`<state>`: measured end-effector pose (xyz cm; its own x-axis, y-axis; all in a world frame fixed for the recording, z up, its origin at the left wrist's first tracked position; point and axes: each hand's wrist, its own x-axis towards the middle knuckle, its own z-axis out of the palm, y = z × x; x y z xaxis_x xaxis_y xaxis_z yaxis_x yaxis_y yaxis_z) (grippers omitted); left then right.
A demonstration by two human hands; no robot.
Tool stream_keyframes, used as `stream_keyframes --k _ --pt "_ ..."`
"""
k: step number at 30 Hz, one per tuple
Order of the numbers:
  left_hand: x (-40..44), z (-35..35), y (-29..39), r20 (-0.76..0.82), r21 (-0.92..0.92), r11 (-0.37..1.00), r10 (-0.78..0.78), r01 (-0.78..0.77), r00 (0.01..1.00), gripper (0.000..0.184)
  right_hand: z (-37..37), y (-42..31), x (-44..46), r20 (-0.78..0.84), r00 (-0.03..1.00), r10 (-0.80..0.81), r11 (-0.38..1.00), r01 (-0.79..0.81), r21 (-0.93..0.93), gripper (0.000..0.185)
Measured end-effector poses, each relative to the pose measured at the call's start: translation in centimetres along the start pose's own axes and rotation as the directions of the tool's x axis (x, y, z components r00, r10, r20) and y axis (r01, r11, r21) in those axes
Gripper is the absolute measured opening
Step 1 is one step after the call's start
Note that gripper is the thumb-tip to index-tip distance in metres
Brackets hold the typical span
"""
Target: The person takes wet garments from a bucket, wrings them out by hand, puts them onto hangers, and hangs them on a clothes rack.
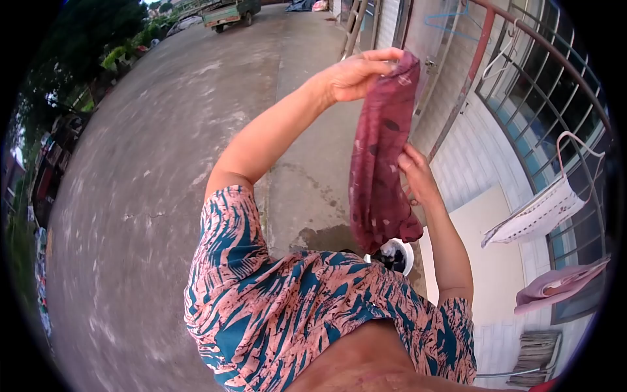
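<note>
The left grip (359, 75), a bare hand, is holding the top corner of a dark red cloth (382, 157), thumb and fingers closing narrowly on its upper edge. The right grip (419, 175) is pinching the cloth's right edge about halfway down, fingers bent close against the fabric. The cloth is hanging between the arms in front of the body, its long sides running nearly upright and its bunched lower edge drooping in front of a white bucket (409, 258). Dark fabric (393, 256) is sitting inside the bucket's rim; whether the red cloth is touching the bucket, I cannot tell.

To the left, the concrete floor (157, 163) is spreading broadly past the raised left elbow, giving that arm generous room, and it is reaching back to a green cart (228, 16) at the far end. To the right, space is narrowing: a rusty red post (471, 72) is standing just beyond the cloth's upper right edge, and a pale wall (457, 157) is closing that side behind the right forearm. Farther right, a white dotted cloth (539, 212) and a pink cloth (562, 284) are hanging before a barred window (542, 98).
</note>
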<state>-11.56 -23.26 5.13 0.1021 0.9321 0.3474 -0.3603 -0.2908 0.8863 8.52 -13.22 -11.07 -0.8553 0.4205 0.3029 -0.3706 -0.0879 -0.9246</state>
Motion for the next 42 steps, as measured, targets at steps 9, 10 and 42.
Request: stream_keyframes --k 9,10,42 --pt "1.0 -2.5 -1.6 -0.262 0.352 0.921 -0.076 0.168 0.962 0.018 -4.4 -2.0 -2.7 -0.104 0.894 -0.436 0.702 0.266 -0.661 0.009" --pt "1.1 -2.5 -1.9 -0.333 0.425 0.881 -0.061 0.208 0.941 0.017 -5.0 -1.6 -2.9 -0.085 0.893 -0.441 0.691 0.278 -0.667 0.010" --pt "2.0 3.1 -8.0 -0.212 0.277 0.946 -0.112 0.170 0.971 0.019 -5.9 7.2 -11.2 -0.024 0.857 0.514 0.568 -0.319 0.759 0.047"
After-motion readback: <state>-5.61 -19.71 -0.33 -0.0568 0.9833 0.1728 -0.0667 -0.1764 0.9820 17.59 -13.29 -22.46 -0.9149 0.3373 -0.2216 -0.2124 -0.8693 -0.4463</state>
